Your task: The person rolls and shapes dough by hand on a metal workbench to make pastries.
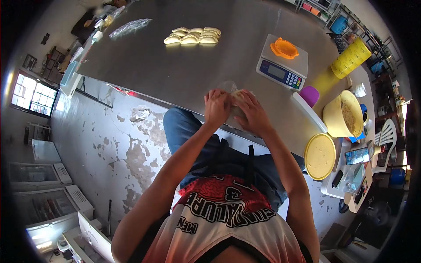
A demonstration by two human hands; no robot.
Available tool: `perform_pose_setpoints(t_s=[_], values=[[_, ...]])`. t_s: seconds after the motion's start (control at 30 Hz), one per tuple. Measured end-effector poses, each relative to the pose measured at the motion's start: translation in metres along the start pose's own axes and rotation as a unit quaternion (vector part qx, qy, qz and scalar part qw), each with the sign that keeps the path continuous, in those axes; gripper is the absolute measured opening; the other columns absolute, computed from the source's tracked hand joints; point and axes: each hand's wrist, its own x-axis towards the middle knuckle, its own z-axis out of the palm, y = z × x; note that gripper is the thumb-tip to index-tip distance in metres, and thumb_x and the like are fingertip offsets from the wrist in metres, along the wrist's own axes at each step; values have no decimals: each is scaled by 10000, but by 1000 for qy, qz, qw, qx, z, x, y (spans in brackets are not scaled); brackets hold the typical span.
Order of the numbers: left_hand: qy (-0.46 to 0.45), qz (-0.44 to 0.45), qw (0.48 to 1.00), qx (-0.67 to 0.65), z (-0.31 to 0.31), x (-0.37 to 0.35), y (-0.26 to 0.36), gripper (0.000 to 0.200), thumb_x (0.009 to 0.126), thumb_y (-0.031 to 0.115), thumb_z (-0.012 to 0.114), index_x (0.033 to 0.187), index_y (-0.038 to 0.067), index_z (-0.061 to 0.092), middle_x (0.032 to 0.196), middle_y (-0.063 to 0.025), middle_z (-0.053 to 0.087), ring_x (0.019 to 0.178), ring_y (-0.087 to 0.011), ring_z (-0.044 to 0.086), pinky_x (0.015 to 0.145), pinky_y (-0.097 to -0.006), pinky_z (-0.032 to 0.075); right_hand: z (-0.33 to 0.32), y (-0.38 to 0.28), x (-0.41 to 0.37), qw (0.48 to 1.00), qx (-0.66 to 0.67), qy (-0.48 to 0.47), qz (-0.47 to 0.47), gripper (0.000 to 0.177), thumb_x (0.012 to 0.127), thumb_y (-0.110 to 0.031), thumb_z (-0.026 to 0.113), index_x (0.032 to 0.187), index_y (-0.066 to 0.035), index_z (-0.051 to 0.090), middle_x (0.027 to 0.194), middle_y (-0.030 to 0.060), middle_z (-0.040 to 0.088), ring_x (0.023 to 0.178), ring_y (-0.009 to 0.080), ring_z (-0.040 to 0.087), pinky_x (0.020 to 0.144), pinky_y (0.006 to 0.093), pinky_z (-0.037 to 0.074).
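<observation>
At the near edge of the metal table, my left hand (pixel 217 106) and my right hand (pixel 253 113) are close together around a pale piece (pixel 237 94) that looks like dough in clear plastic (pixel 229 85). The fingers of both hands curl over it and hide most of its shape. Farther back lies a group of several folded, crimped pastries (pixel 190 38), set in rows. To the right of my hands stands a digital scale (pixel 283 65) with an orange dumpling mould (pixel 285 48) on its platform.
On the right are a yellow tub (pixel 335 116) of filling, its yellow lid (pixel 320 157), a purple disc (pixel 309 96), a yellow roll (pixel 351 58) and a phone (pixel 357 156). Crumpled clear plastic (pixel 130 27) lies at the far left. The metal tabletop (pixel 144 65) ends at my lap.
</observation>
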Motion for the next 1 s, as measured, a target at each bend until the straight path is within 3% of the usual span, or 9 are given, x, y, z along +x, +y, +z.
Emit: perform_pose_setpoints(t_s=[0.2,0.4,0.5,0.63,0.7,0.77,0.83,0.93,1.0], values=[[78,-2,996,-39,0,2,3,421,859,98,631,1275,52,587,1316,-184,519,1263,-392,470,1096,-535,319,20,33,29,999,22,29,36,335,885,-200,666,1211,-131,646,1356,146,573,1303,376,494,1074,464,431],[45,11,999,-5,-1,-1,-2,565,917,193,639,1426,39,449,1452,-230,441,1425,-404,341,1169,-545,251,4,41,66,954,188,-62,226,227,991,-222,570,1128,-61,653,1015,181,706,964,382,661,857,418,523],[5,-29,996,-79,6,1,-5,655,923,282,661,1466,26,399,1480,-239,416,1442,-423,314,1195,-533,214,28,46,65,950,196,25,242,258,1019,-244,543,1078,-8,631,871,196,702,805,333,676,778,371,526],[11,-45,994,-98,-1,11,2,672,922,266,691,1471,31,384,1504,-199,402,1423,-357,370,1181,-488,277,51,23,70,838,435,70,322,272,1050,-245,490,1007,-11,623,905,101,685,829,201,644,764,316,505],[77,-169,834,-519,-2,12,5,672,913,255,733,1445,6,406,1414,-152,504,1347,-258,466,1134,-408,360,64,-1,79,771,527,97,344,273,1059,-242,472,1007,-19,621,923,64,671,855,165,627,769,303,497],[124,-201,811,-536,-3,9,-1,642,903,224,749,1416,-2,437,1358,-124,545,1291,-223,504,1103,-373,389,72,-30,98,652,648,126,373,254,1070,-221,447,1029,-35,616,986,32,636,907,157,607,810,302,495],[207,-258,761,-558,-16,24,-3,512,869,264,784,1241,-21,579,1121,-81,657,1051,-187,635,970,-335,484,67,-53,124,717,588,132,350,247,1069,-201,434,1045,-35,615,1004,63,638,927,176,610,832,309,493],[226,-302,662,-648,-45,47,-14,421,921,289,723,1183,-18,603,1083,-81,665,1033,-182,641,926,-324,508,70,-51,143,850,413,119,305,174,1021,-143,491,1094,-37,608,1137,165,620,1055,297,605,923,372,483],[214,-373,664,-611,-56,57,-32,370,966,307,658,1151,-11,617,1032,-86,672,1028,-184,646,874,-316,531,64,-36,158,973,50,224,35,323,924,-194,646,1208,-54,584,1294,223,558,1198,413,545,989,449,457]])
